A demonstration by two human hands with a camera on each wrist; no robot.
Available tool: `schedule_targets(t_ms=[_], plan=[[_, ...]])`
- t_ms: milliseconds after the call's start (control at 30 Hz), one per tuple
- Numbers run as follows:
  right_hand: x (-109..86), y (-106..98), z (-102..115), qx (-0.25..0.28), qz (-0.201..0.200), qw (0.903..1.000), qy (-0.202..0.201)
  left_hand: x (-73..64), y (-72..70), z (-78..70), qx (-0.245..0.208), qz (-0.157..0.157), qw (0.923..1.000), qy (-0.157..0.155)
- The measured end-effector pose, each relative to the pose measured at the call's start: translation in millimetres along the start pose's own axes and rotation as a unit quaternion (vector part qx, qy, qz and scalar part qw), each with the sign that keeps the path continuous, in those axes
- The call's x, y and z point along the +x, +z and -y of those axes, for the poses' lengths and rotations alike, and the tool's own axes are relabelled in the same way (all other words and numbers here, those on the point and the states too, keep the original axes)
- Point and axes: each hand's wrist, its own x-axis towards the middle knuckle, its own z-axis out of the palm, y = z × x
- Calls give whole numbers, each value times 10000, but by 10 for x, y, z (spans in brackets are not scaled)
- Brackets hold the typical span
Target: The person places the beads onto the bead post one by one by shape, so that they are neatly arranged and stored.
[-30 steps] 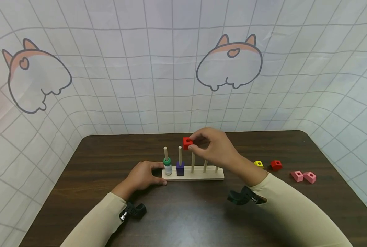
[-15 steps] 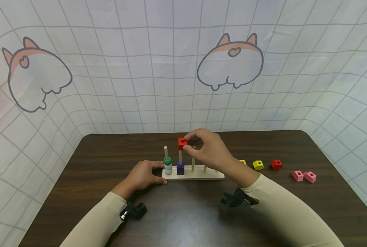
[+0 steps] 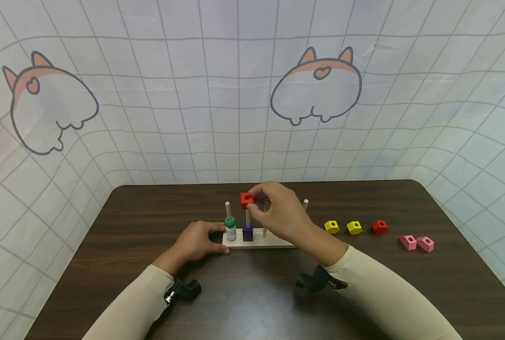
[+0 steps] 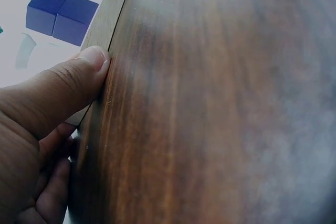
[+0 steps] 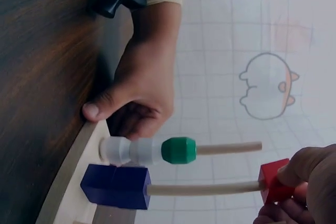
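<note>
My left hand (image 3: 196, 242) grips the left end of a wooden peg stand (image 3: 273, 242), thumb at the front edge and fingers behind. My right hand (image 3: 279, 211) pinches a red block (image 3: 246, 201) with a hole in it, right at the tip of the second peg (image 5: 207, 189). Two dark blue blocks (image 5: 115, 186) are stacked at that peg's foot. On the first peg sit white beads (image 5: 131, 150) topped by a green bead (image 5: 178, 150). The right hand partly hides the pegs farther right.
Right of the stand lie two yellow blocks (image 3: 355, 228), another red block (image 3: 380, 227) and two pink blocks (image 3: 425, 244) on the dark wood table (image 3: 252, 293). A white gridded curtain (image 3: 171, 94) hangs behind the table.
My right hand has moved left with the red block, from near the third peg to the top of the second, then slightly down. The left hand has stayed on the stand.
</note>
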Motion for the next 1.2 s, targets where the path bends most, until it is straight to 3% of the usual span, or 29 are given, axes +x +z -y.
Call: schedule_targets(t_ms=[233,567,833,1200], plan=[[-57,108,-25,107,-184,9990,383,-5,-1,0,-1,-12,10000,16],[-161,294,-121,233,-469,9974,502,1,7,3,9,5,10000,-13],[-229,397,-182,650,-416,9949,654,3,10,19,12,-99,9998,177],[-303,540,-283,991,-369,9887,1067,2,10,19,27,-92,9998,159]])
